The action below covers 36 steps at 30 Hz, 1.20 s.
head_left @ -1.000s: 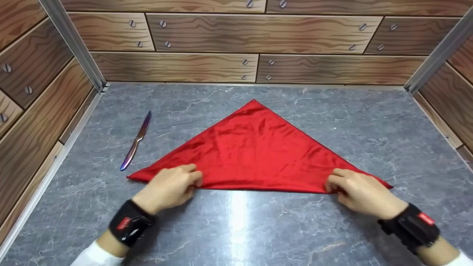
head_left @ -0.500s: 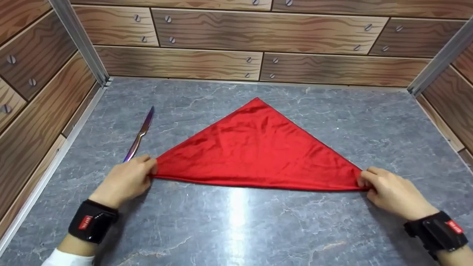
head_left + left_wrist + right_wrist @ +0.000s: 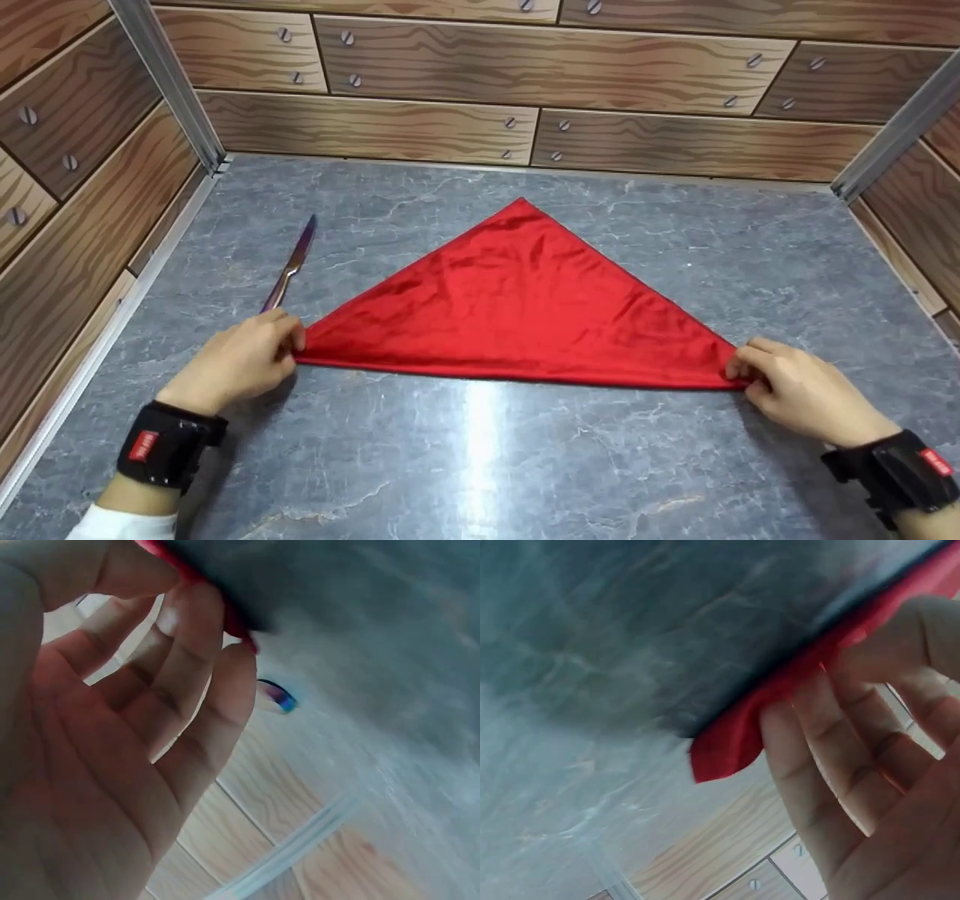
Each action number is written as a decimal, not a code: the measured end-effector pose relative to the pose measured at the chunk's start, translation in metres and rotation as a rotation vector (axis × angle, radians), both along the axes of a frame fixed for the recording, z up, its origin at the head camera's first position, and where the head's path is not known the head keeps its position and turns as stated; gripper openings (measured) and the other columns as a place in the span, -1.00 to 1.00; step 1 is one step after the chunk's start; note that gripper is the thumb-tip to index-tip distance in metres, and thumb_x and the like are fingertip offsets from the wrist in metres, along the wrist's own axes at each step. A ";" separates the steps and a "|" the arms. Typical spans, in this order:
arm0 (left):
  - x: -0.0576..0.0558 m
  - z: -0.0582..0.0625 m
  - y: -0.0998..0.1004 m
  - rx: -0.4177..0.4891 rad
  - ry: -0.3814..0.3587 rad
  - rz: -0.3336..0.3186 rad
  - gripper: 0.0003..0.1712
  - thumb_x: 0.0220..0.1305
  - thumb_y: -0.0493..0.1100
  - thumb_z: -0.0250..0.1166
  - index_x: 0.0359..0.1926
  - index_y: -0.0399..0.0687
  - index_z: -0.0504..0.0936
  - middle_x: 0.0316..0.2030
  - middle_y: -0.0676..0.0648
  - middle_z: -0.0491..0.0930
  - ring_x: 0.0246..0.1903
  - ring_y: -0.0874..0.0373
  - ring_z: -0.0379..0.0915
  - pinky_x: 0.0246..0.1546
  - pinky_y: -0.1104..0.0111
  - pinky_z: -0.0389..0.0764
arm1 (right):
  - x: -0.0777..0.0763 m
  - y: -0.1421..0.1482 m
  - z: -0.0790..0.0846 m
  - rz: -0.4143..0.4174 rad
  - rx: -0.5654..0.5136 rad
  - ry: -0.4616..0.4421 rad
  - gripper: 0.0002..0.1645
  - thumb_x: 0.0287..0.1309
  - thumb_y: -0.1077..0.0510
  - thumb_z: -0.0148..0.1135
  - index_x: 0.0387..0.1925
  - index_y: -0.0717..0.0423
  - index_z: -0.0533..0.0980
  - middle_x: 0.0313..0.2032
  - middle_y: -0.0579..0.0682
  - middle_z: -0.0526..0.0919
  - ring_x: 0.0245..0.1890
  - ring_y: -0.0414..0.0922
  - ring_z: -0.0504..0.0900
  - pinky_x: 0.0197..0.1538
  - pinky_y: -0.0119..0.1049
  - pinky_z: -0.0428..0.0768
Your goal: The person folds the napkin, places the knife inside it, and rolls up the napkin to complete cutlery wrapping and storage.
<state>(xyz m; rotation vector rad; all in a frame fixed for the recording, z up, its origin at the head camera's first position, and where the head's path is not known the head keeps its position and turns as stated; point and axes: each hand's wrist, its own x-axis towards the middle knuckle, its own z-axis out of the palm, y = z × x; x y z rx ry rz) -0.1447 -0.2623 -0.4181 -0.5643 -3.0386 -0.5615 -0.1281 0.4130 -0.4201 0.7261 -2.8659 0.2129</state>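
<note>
A shiny red cloth (image 3: 517, 307), folded into a triangle, lies on the grey marbled table with one point toward the back wall. My left hand (image 3: 244, 360) pinches its left corner between thumb and fingers. Its right corner is in the pinch of my right hand (image 3: 806, 390); in the right wrist view a small red tip of the cloth (image 3: 724, 754) sticks out past the fingers. Between the two hands the front edge runs nearly straight. Just behind my left hand lies a table knife (image 3: 296, 259) with a purplish sheen, its handle end hidden by that hand in the head view.
Wood-patterned panels (image 3: 420, 135) wall the table (image 3: 570, 465) at the back and both sides, with metal posts in the corners. Bright light reflects off the table's front middle. Black straps with cameras (image 3: 171, 446) circle both wrists.
Both hands have slid outward along the cloth's front edge to its two corners, the left a little farther in the last half second. The cloth's front edge looks straighter; the knife stays put.
</note>
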 end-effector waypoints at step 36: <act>-0.086 0.020 -0.027 -0.201 -0.266 0.311 -0.71 0.17 -0.07 0.43 -0.40 -0.13 0.50 -0.29 -0.34 0.64 -0.11 -0.46 0.70 0.05 -0.46 0.72 | 0.009 -0.060 -0.003 0.240 -0.135 0.103 -0.36 -0.17 0.58 0.54 -0.25 -0.22 0.71 -0.24 -0.35 0.67 -0.27 -0.43 0.52 -0.18 -0.57 0.48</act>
